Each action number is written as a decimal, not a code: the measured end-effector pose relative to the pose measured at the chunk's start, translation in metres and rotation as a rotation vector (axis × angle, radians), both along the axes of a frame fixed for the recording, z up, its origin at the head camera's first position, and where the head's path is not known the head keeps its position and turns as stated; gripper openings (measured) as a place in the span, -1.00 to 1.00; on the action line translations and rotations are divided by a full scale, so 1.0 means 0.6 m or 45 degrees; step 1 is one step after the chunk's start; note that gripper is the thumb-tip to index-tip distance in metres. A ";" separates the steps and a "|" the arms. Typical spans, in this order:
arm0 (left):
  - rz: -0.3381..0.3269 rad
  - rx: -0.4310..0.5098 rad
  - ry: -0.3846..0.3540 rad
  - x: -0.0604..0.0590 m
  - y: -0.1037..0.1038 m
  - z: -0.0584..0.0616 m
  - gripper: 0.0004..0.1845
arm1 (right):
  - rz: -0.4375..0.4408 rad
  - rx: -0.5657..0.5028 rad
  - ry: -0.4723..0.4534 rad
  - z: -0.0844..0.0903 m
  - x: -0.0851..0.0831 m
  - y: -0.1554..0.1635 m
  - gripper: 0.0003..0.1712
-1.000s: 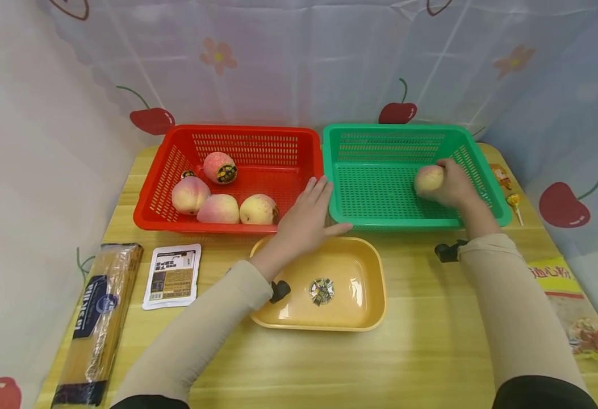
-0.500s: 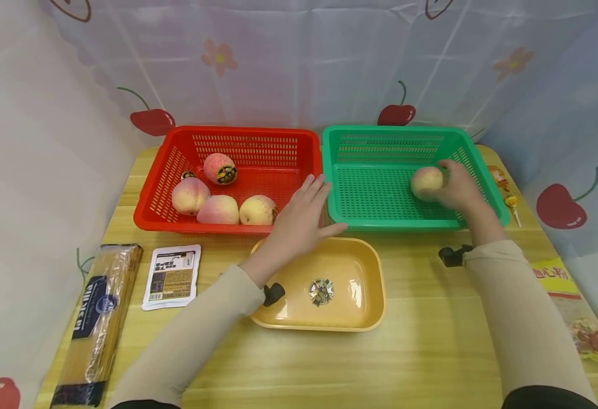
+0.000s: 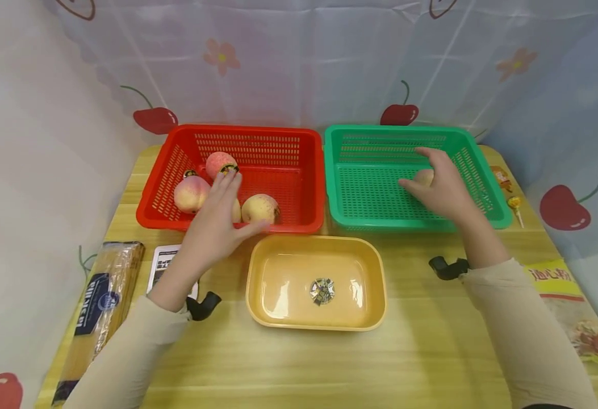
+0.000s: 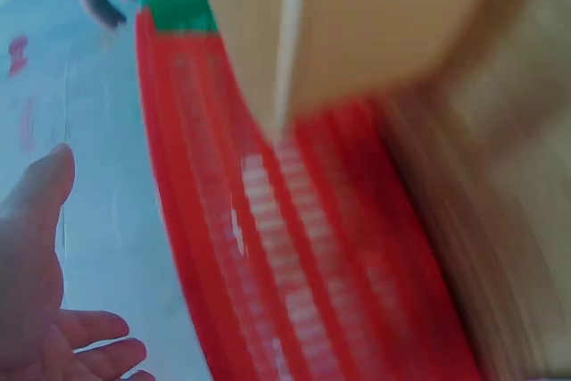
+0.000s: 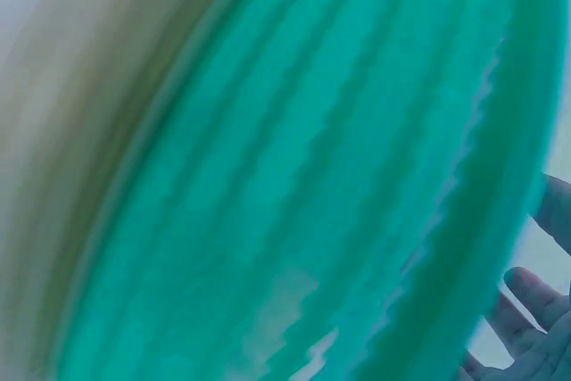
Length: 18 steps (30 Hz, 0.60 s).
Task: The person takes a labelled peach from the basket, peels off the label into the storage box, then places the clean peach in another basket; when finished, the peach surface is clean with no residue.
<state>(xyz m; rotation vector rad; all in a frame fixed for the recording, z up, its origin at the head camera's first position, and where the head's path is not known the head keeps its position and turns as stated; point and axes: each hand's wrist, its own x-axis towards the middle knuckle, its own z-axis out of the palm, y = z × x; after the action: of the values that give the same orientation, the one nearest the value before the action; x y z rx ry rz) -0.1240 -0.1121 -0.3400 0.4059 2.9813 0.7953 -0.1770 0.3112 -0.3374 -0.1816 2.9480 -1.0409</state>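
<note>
Over the near rim of the red basket (image 3: 299, 224), my left hand (image 3: 212, 221) hovers with fingers extended and thumb spread. Several peaches lie in that basket: a pinker one with a black label (image 3: 220, 163), a pale peach (image 3: 191, 193) at left, and another peach (image 3: 259, 208) right of the hand. One peach (image 3: 236, 211) is mostly hidden behind the fingers. My right hand (image 3: 444, 187) is above the green basket (image 3: 365, 196), thumb and fingers apart, holding nothing. Beyond its thumb a single peach (image 3: 422, 176) rests on the basket floor, partly covered by the hand.
A yellow tray (image 3: 299, 272) sits in front of the baskets. At left lie a noodle pack (image 3: 107, 295) and a white pouch (image 3: 163, 261), partly under the left arm. At right are a lollipop (image 3: 515, 203), a small brown packet (image 3: 501, 178) and a yellow-topped food bag (image 3: 559, 295).
My left hand has moved left from between the baskets to over the peaches in the red one. My right hand has let go of the peach in the green basket and drawn slightly away.
</note>
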 end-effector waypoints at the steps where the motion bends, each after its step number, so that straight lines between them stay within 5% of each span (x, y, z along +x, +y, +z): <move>1: 0.020 0.000 -0.002 0.000 -0.015 0.001 0.17 | 0.023 -0.008 0.009 0.005 0.003 -0.012 -0.08; 9: 0.170 -0.008 -0.091 0.003 -0.106 -0.005 0.28 | 0.248 -0.065 0.041 0.032 0.016 -0.113 -0.18; 18: 0.265 -0.102 -0.114 -0.008 -0.153 -0.021 0.34 | 0.435 -0.022 -0.064 0.030 0.007 -0.240 -0.21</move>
<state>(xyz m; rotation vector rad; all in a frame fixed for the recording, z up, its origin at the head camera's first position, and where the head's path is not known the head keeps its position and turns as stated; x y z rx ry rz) -0.1289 -0.2041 -0.3524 0.0552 2.9920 0.6841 -0.1725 0.1671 -0.3197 -0.6225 2.7282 -1.0030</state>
